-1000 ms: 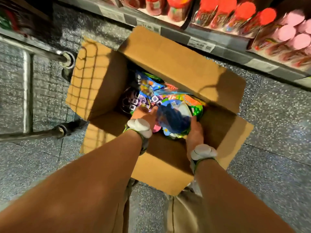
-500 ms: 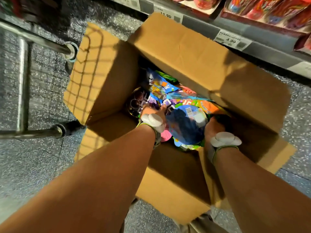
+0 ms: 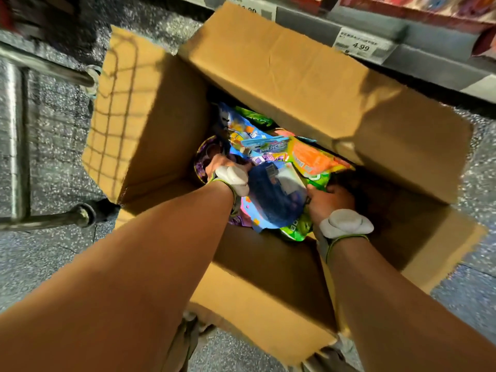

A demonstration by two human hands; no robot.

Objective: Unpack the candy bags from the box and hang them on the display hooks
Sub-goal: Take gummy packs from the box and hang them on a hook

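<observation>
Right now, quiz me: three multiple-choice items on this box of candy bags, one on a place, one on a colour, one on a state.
1. Where are both hands?
A. Inside the cardboard box
B. On the shelf
C. On the floor

2. What colour is the candy bag between the two hands?
A. Red
B. Blue
C. White

3. How do the box flaps stand?
A. Taped shut
C. Torn off
B. Folded open

Key: 1 A, the left hand and right hand reach down among the candy bags in the cardboard box. 2 B, the blue candy bag lies between them. 3 B, the flaps spread outward and the bags show.
</observation>
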